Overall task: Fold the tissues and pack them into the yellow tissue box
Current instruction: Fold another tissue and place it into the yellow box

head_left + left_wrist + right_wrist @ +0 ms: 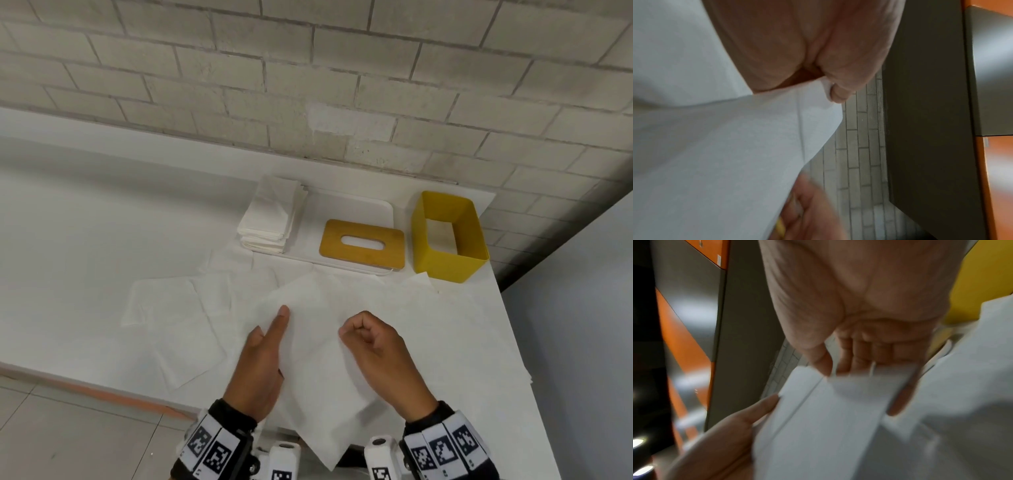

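A white tissue (315, 363) hangs between both hands above the table's near edge. My left hand (270, 322) holds its left edge with the index finger stretched along the sheet. In the left wrist view the thumb (838, 95) pinches the tissue (735, 146). My right hand (352, 327) is curled and pinches the right upper edge. The right wrist view shows those fingers (859, 353) gripping the creased tissue (828, 418). The yellow tissue box (448, 240) stands open and lidless at the back right.
A wooden lid (361, 243) with a slot lies on a white tray (342, 209). A stack of folded tissues (270, 216) sits at the tray's left. Several unfolded tissues (171, 308) lie spread on the white table. A brick wall (308, 85) is behind.
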A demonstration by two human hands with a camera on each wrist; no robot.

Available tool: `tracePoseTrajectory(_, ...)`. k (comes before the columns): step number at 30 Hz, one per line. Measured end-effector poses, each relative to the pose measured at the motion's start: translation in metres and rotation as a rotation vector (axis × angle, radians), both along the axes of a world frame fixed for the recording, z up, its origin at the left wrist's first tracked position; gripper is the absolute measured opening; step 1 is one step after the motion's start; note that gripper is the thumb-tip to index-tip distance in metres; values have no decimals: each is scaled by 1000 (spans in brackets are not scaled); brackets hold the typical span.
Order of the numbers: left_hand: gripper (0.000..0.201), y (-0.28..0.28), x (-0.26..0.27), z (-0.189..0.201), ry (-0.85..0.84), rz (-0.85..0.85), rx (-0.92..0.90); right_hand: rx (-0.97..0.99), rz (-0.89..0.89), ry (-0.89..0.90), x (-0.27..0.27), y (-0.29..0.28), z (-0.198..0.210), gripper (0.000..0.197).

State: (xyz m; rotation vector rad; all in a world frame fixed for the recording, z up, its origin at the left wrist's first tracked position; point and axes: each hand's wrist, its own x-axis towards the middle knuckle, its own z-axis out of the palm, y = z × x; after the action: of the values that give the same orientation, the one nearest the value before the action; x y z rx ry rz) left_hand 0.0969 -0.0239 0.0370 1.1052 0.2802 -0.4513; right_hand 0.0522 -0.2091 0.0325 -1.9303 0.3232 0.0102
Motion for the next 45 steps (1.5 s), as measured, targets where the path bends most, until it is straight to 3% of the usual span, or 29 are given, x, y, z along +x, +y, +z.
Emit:
tracePoseTrajectory(4,46,44,8,-12,23,145,82,-317,-89,178,10,-31,-38,3)
tracePoseTrajectory(5,40,55,8,-12,24,162,94,-359,-95,227,13,-35,-45,12)
tracePoseTrajectory(8,26,81,2,-16,10,183,150,-406,-32,285,23,-32,-60,35)
tracePoseTrajectory(15,26,93,-9,-26,57,225,195,-419,-26,277,57,9,-64,54)
tracePoseTrajectory(17,29,89,-11,-25,65,201,191,-418,-52,309,65,14,-67,50)
tracePoseTrajectory(20,36,87,-14,-27,78,172,193,-375,-86,316,70,16,-66,28)
tracePoseTrajectory(23,40,87,-14,-27,83,153,199,-326,-119,256,63,10,-50,9)
tracePoseTrajectory(28,37,90,-9,-27,82,161,214,-482,-210,-12,33,-12,2,12)
tracePoseTrajectory(31,38,83,-6,-27,100,115,228,-590,-121,-119,21,-7,15,17)
tracePoseTrajectory(34,36,70,-1,-24,82,54,236,-519,171,42,20,13,-6,27)
tracePoseTrajectory(36,36,66,2,-23,68,33,233,-420,267,161,20,19,-31,39)
tracePoseTrajectory(41,39,74,4,-28,86,39,258,-689,31,171,23,7,-65,43)
tracePoseTrajectory(45,43,76,4,-32,89,58,264,-822,42,315,34,2,-66,62)
